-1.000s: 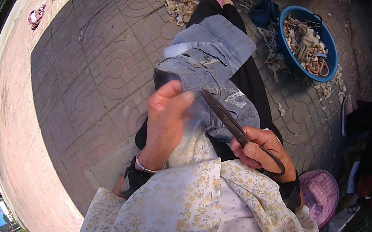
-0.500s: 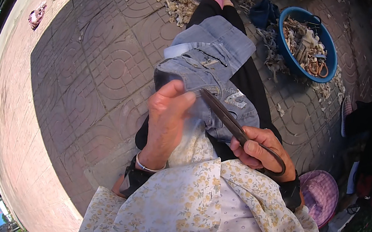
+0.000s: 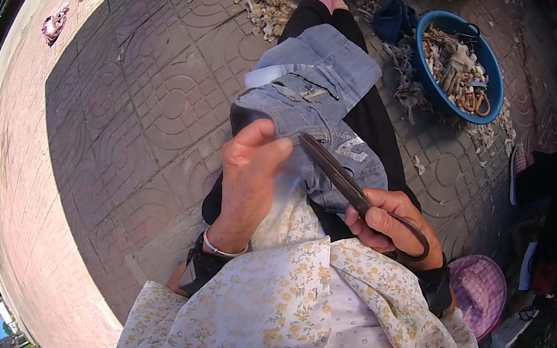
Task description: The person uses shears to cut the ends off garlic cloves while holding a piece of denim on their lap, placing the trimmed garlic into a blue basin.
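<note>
Across my lap lies a folded blue denim garment (image 3: pixel 320 81) with a silvery patch and dark beaded trim. My right hand (image 3: pixel 388 225) grips dark scissors (image 3: pixel 334 172) by the handles. Their blades look nearly closed and point up and left, with the tips close to my left hand. My left hand (image 3: pixel 248 176) is closed, its thumb and fingers drawn together in front of the denim's near edge. What it pinches, if anything, is too small to make out. A white bangle circles my left wrist.
To the far right stands a blue basin (image 3: pixel 498 74) with pale scraps and a glove. Scrap piles (image 3: pixel 269 10) lie on the paving. A pink checked hat (image 3: pixel 480 292) is beside my right elbow. Another person's dark-clad leg (image 3: pixel 551 175) shows at right.
</note>
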Demonstrator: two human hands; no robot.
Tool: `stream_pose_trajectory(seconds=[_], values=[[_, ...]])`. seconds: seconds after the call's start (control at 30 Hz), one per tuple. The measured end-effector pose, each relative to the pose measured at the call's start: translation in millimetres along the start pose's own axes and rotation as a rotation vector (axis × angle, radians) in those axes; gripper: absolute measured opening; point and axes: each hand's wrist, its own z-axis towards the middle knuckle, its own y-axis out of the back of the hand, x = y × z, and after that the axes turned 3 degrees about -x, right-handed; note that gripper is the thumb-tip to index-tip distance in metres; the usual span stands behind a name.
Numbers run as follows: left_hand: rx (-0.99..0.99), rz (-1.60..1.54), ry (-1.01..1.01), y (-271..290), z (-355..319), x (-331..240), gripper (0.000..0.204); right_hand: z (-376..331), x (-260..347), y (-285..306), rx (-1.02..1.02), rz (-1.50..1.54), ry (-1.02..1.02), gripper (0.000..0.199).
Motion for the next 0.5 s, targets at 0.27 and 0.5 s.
stream_pose_trajectory(seconds=[0.27, 0.5], values=[[-0.008, -0.184, 0.130, -3, 2, 3, 0.015, 4, -7, -5, -0.033, -0.029, 0.089, 0.030], [0.023, -0.067, 0.259, -3, -3, 22, 0.007, 37, 11, -1, -0.342, 0.153, 0.434, 0.038]])
